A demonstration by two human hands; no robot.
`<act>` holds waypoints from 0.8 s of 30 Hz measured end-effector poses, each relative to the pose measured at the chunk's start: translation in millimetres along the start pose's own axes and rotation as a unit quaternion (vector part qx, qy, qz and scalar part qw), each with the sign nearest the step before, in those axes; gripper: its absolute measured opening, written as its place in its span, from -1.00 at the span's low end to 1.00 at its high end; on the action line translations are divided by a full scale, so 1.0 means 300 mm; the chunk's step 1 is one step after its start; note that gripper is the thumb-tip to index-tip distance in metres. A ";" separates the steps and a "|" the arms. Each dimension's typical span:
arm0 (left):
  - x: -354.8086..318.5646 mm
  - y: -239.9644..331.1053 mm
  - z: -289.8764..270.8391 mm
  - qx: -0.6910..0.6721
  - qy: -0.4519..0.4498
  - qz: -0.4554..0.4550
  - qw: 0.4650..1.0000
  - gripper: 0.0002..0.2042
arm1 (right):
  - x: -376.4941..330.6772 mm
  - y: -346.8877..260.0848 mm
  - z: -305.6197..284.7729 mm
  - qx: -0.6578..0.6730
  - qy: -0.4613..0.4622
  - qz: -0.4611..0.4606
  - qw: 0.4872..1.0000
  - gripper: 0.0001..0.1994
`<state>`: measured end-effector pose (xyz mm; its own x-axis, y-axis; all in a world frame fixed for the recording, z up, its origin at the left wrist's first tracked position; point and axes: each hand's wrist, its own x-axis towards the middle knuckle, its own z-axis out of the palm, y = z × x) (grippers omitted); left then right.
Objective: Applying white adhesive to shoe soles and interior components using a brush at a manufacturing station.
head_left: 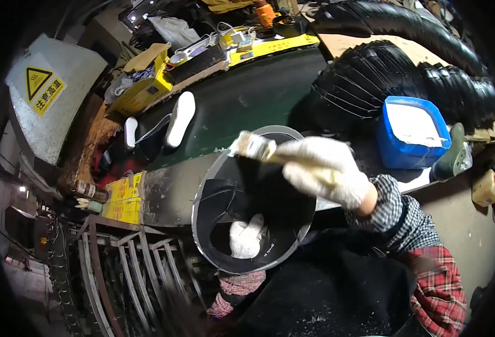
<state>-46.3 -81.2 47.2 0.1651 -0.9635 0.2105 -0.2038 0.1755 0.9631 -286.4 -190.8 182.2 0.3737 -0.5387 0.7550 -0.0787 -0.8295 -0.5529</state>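
The right hand, in a white glove, has its grip clamped around the handle of a brush, bristles pointing away over the upturned sole of a black shoe, seemingly to coat it. The left hand, also gloved, is pushed inside the shoe with fingers closed on it from within, holding the sole up toward the brush. Just right of the grip stands one blue tub of white paste on the desk, within easy dipping reach. Well beyond the grip, one more white-soled shoe lies on the desk.
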 end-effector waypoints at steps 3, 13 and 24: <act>0.022 0.133 0.012 -0.297 0.061 -0.163 0.939 -0.82 | -0.086 0.077 -0.015 0.184 0.123 0.271 0.937 -0.76; 0.029 0.119 0.017 -0.297 0.041 -0.165 0.939 -0.89 | 0.039 -0.020 0.048 0.025 0.009 0.069 0.997 -0.73; 0.187 0.157 -0.029 -0.230 -0.083 -0.263 0.933 -0.81 | -0.224 -0.115 -0.138 0.220 -0.260 0.249 0.907 -0.78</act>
<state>-38.3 -125.4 106.0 -0.0341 -0.9519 -0.3046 0.3056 -0.3001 0.9036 -346.9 -132.0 165.1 0.7867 -0.5939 0.1683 -0.0240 -0.3019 -0.9530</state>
